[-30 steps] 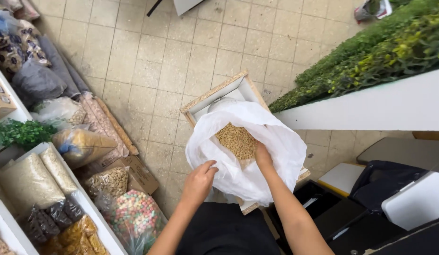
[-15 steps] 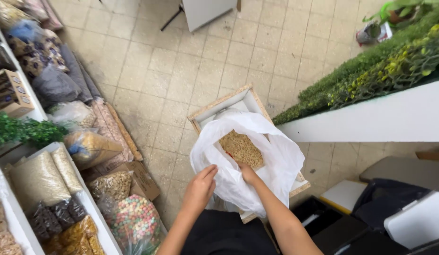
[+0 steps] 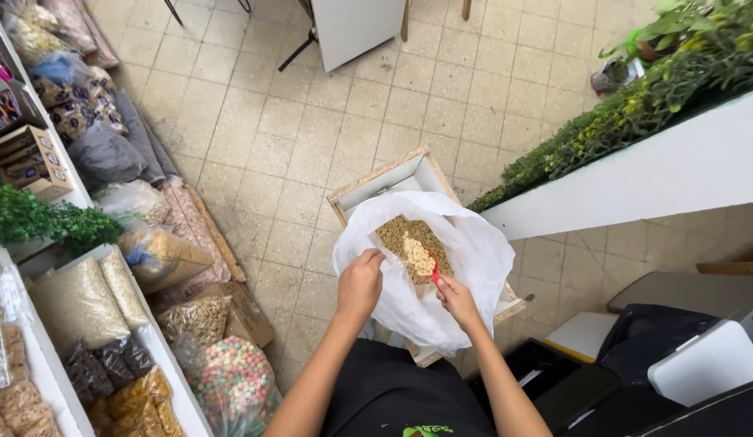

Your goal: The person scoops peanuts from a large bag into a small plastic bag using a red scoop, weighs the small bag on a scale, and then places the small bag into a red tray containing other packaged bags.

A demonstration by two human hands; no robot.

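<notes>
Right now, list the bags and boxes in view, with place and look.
White plastic bag: centre, held open by left hand, grain inside.
Red scoop: in right hand, heaped.
Cardboard boxes: left shelf, brown.
Clear bag of coloured cereal: bottom left.

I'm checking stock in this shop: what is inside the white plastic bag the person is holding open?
Tan grain-like pieces fill the white plastic bag; the right hand holds a red scoop heaped with paler pieces. The left hand grips the rim. Its depth is hidden.

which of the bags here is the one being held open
The white plastic bag in the wooden box, its rim gripped by the left hand; the floor bags along the shelves lie untouched.
</notes>
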